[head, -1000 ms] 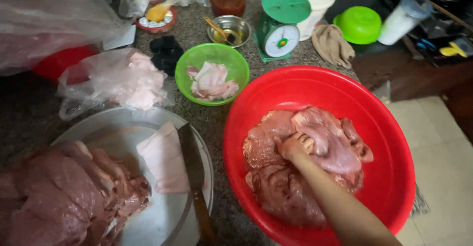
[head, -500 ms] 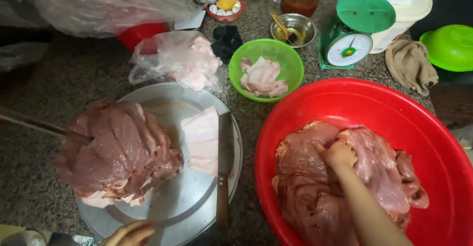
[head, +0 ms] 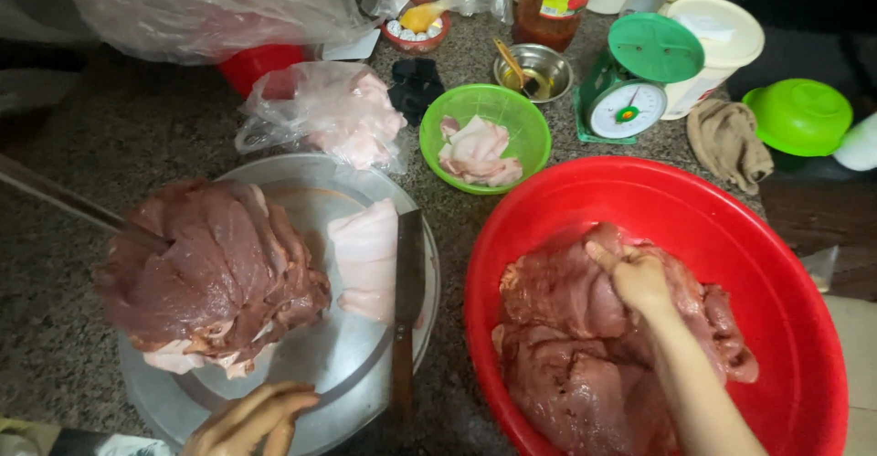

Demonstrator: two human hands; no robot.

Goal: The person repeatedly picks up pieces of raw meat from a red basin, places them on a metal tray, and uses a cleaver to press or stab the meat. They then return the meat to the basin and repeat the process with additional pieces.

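A: Start with the biggest thing you've got on my feed.

B: The red basin on the right of the desk. It holds a heap of raw meat, and my right hand is pressed into the top of that heap, fingers curled around a fold of it. I count one basin.

A: And the left side?

B: One round steel tray with a big red slab, a pale fatty piece and one knife lying along its right side. A thin metal rod runs in from the left to the slab. My left hand is at the tray's near rim, fingers loosely spread and holding nothing.

A: How should I work the meat?

B: I'd judge it best to keep the hand low inside the basin, turn the pieces from underneath, and steady the tray so it can't slide. Wet meat will slip.

A: Smaller things?

B: One clear bag of pale pieces, one green bowl with pale slices, one green scale, one green lid, one brown cloth, one little steel bowl.
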